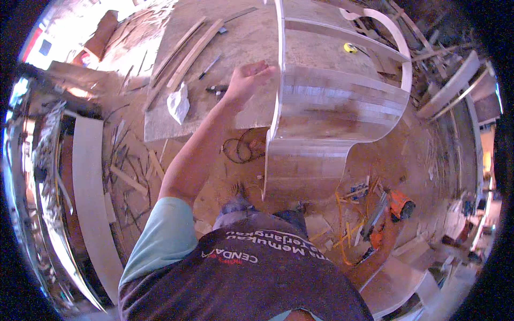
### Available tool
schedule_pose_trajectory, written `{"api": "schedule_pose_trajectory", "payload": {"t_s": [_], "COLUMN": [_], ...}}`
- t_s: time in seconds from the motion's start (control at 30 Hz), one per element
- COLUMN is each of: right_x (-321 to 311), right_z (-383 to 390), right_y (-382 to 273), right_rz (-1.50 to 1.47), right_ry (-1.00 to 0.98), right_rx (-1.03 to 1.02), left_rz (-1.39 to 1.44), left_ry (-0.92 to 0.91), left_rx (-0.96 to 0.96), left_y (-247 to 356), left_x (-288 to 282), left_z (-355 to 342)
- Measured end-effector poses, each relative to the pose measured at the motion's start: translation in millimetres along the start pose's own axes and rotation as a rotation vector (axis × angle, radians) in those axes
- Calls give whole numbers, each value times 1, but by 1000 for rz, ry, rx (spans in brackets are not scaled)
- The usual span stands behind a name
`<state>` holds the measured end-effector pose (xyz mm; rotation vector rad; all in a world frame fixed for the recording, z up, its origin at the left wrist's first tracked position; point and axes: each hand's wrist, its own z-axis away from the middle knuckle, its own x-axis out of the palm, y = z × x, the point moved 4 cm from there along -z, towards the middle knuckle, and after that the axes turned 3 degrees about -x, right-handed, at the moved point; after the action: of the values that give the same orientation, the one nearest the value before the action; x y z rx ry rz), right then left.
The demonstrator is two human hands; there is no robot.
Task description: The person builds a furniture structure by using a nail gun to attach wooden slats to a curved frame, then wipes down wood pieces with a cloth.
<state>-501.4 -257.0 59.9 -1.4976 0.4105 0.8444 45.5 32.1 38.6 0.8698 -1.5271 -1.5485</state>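
A curved wooden furniture piece (342,101), with a slatted, wavy surface and pale bent side edges, stands in front of me. My left hand (252,78) reaches out to its left side edge, fingers curled, tips at or very near the edge; whether they pinch anything is hidden. Low on the right, my right hand (386,235) grips an orange and black nail gun (400,204) with a grey magazine. The tool is held apart from the furniture piece, beside its lower right.
On the board (198,115) lie wooden strips (195,53), a dark pen (209,67), a white plastic bag (178,104) and a dark tool (217,90). A yellow tape measure (350,48) lies beyond the slats. An orange hose (339,219) and wood scraps litter the floor. A long pale plank (88,176) stands left.
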Motion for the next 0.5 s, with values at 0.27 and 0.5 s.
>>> {"api": "schedule_pose_trajectory", "payload": {"t_s": [0.27, 0.5], "right_x": [14, 22], "right_z": [25, -3], "right_y": [-8, -1], "right_rz": [-62, -94], "right_ry": [1, -87], "right_rx": [3, -39], "left_rz": [126, 160], "left_ry": [-266, -184], "left_rx": [-57, -149], "left_y": [2, 1], "left_x": [23, 19], "left_z": [-23, -29]}}
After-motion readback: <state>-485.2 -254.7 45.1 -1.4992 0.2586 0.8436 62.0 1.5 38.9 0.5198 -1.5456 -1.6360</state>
